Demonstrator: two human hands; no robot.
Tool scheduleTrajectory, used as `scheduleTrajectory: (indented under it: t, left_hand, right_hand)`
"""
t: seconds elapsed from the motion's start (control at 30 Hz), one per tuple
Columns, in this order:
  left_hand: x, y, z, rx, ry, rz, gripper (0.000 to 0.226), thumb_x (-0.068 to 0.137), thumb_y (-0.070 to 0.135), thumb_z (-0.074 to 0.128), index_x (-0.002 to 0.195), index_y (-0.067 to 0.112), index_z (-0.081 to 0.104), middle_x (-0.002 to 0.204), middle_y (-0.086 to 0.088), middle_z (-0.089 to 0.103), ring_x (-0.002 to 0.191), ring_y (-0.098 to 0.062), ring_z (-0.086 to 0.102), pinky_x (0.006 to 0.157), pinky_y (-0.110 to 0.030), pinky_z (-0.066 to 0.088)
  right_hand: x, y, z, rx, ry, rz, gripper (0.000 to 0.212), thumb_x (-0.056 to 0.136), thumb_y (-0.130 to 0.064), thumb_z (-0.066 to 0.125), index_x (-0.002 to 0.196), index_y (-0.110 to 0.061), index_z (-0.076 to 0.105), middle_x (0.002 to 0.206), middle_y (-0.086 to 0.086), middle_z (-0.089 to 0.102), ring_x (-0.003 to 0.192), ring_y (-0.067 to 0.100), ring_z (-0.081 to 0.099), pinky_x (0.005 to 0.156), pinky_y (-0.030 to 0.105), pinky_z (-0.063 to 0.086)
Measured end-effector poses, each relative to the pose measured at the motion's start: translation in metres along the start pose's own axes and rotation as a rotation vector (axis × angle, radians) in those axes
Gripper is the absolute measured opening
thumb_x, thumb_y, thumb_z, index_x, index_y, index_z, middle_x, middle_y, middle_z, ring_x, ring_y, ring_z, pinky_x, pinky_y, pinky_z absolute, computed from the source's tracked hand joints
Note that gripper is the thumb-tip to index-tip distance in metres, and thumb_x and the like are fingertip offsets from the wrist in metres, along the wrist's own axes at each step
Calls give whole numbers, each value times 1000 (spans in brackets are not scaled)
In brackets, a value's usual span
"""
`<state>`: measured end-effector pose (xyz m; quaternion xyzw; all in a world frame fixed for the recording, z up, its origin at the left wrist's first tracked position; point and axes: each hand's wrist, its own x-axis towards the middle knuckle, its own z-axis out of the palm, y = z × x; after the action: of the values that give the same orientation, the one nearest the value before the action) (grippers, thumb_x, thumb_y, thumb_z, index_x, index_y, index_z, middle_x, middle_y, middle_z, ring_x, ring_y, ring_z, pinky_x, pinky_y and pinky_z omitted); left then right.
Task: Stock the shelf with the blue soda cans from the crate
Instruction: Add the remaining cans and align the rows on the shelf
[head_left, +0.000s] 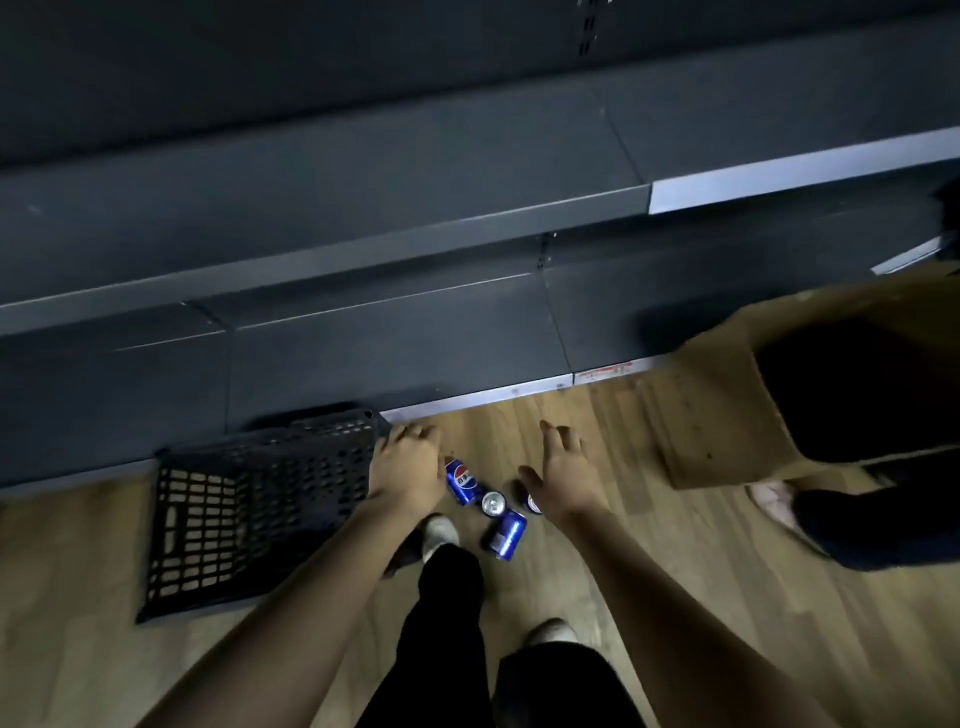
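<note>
Cans lie loose on the wooden floor (597, 545), between the two reaching hands and just in front of the bottom shelf (363, 343). Taking the black crate (249, 519) as landmark: it sits tipped on its side just left of the cans, its open mouth turned away from them, which probably explains why they rest on the boards rather than inside it. The logo can (461, 480) lies nearest the crate, a second can (493, 503) shows its silver top beside it, a third can (506, 535) lies a little farther out, and a fourth can (530, 501) is mostly hidden under the right hand.

The left hand (405, 470) is at the crate's corner, fingers curled over its rim, seemingly steadying it. The right hand (563, 475) hovers over the cans on the side away from the crate, fingers spread and holding nothing, likely poised to gather one. A cardboard box (717, 415) stands well right of the crate. No can is on the shelves yet.
</note>
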<state>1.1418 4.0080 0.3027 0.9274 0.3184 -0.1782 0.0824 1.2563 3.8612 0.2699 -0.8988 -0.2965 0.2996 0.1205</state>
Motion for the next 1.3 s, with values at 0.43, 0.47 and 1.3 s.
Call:
scheduleTrajectory:
  t: [0.43,0.47,1.3]
  left_hand:
    - [139,-59,216,167,-112,105,36,93,24,44,128,15,44,135,-4,47,128,-23,36,101,-32,31]
    - [148,-58,236,171,-111,115,35,93,24,43,128,15,44,135,-5,46,128,-23,36,101,-33,31]
    - [261,-38,499,430,-302,384,61,99,22,41,151,24,9,158,-12,0,144,-32,2,108,-66,16]
  right_hand:
    - [129,78,231,-156,-302,18,82,85,-27,65,149,-12,16,150,11,21,136,30,29,110,32,27]
    - [139,83,247,-153,-323,11,83,84,-29,66,148,-11,17,150,13,21,136,31,29,110,32,26]
    - [249,165,438,-286,-300,-151,56,103,-27,30,150,-42,2,159,8,-7,143,39,9,104,54,35]
